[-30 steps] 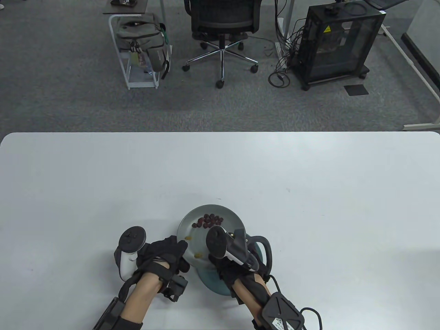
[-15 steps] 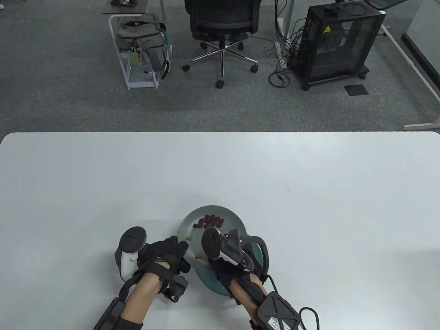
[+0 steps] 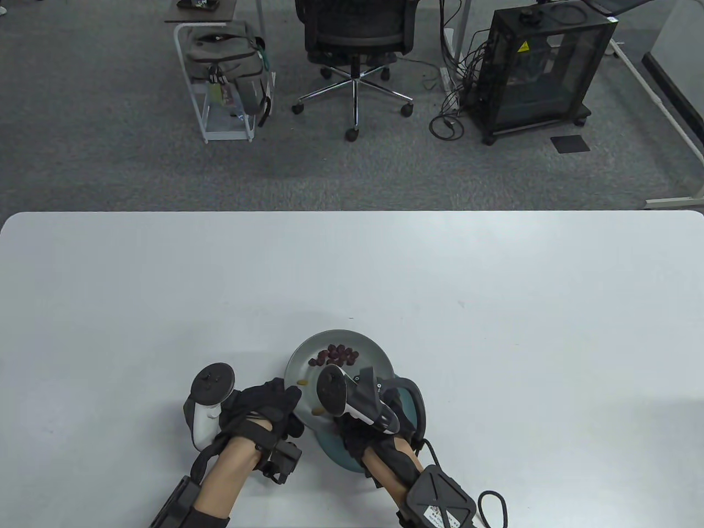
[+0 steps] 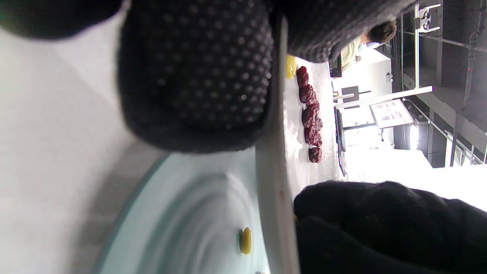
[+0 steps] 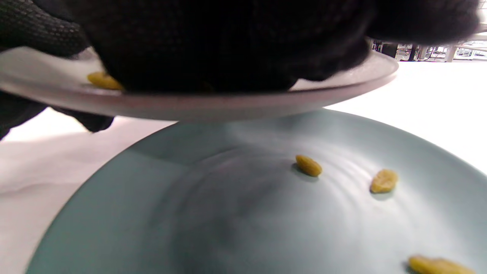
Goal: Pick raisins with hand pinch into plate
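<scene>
My left hand [image 3: 286, 399] grips the near-left rim of a grey plate [image 3: 308, 346] and holds it above a teal plate [image 3: 330, 451]. In the left wrist view its fingers [image 4: 198, 76] clamp the rim [image 4: 272, 171] from both sides. The grey plate carries several dark red dried fruits [image 3: 335, 355] and two yellow raisins [image 3: 301, 380]. My right hand [image 3: 330, 418] reaches over the grey plate's near part; its fingers [image 5: 228, 45] rest on it next to a yellow raisin [image 5: 102, 80]. Whether they pinch one is hidden. Three yellow raisins [image 5: 308, 165] lie on the teal plate [image 5: 190, 213].
The white table [image 3: 495, 275] stretches wide on all sides of the two plates. An office chair [image 3: 355, 33], a cart with a backpack [image 3: 228, 66] and a black cabinet [image 3: 542, 66] stand on the floor beyond the far edge.
My right hand has shifted left and a little toward me over the grey plate. My left hand and the grey plate have stayed in place.
</scene>
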Demonstrator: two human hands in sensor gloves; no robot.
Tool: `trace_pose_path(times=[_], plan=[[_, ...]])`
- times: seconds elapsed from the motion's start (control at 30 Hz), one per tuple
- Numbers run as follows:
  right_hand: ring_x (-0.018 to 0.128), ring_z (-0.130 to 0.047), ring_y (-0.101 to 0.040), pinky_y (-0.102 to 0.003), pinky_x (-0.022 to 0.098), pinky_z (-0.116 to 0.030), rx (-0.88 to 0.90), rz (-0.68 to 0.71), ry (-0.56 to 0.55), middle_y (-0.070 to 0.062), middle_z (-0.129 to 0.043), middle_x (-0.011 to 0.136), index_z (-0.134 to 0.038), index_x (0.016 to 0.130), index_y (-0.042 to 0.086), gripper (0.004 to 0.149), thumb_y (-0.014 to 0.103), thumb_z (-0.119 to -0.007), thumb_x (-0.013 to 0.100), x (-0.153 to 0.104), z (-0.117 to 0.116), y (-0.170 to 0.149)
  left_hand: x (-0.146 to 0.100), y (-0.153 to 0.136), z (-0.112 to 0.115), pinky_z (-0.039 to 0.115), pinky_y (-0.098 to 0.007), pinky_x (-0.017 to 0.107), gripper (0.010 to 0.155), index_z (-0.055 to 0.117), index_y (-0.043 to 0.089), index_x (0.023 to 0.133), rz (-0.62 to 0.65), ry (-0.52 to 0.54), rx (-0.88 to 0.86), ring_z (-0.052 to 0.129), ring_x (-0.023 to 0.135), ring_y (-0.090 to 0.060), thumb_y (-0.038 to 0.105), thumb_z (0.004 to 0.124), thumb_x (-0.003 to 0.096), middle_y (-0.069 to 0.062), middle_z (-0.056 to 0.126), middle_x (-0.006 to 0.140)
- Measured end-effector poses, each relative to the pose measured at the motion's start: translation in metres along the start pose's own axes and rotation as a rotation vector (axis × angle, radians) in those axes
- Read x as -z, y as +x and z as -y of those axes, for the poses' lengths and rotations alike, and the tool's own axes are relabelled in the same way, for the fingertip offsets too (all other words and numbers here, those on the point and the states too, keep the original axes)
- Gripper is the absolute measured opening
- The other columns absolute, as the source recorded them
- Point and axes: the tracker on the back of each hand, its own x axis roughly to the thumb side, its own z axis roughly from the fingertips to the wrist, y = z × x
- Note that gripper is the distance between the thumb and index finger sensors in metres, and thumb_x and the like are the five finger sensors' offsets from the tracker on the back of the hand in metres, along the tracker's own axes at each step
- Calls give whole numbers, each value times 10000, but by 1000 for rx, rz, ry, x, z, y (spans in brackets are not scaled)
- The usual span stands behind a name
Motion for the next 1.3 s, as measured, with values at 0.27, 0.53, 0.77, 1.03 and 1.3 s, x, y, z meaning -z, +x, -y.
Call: trace_pose_path(times=[0.27,0.53,0.77,1.03,1.3], plan=[[271,-993,-164,-375,249,-882,14,8,2,-85,-1011,581,-920,754,101,492,402,-999,373,2,-1,0,0,0,0,857,-417,154,535,716,-145,809,-8,2,-6,1093,164,-223,261,807,473,-211,1072,581],[257,-995,-159,-370,240,-885,79,24,-18,-84,-1016,568,-926,744,103,487,416,-996,377,-1,3,-6,-1,2,-1,861,-414,155,539,716,-145,809,-1,8,15,1099,171,-218,269,804,475,-197,1077,582],[261,-993,-161,-371,243,-883,184,41,-67,-86,-1012,573,-923,748,103,489,416,-993,378,-10,21,-13,-1,-1,-10,861,-413,160,541,710,-144,813,-16,51,-18,1100,181,-218,271,800,478,-195,1073,589],[262,-992,-162,-372,246,-881,259,27,-88,-86,-1011,576,-921,751,105,490,416,-991,379,-11,30,-25,0,-6,-25,860,-414,162,542,708,-145,814,-40,120,-68,1100,185,-221,269,800,478,-198,1071,592],[267,-991,-164,-375,248,-880,247,-29,-90,-88,-1009,579,-921,751,104,487,411,-993,380,-5,27,-40,-1,-9,-46,859,-415,161,543,707,-146,814,-55,198,-121,1100,184,-222,269,800,478,-200,1071,591]])
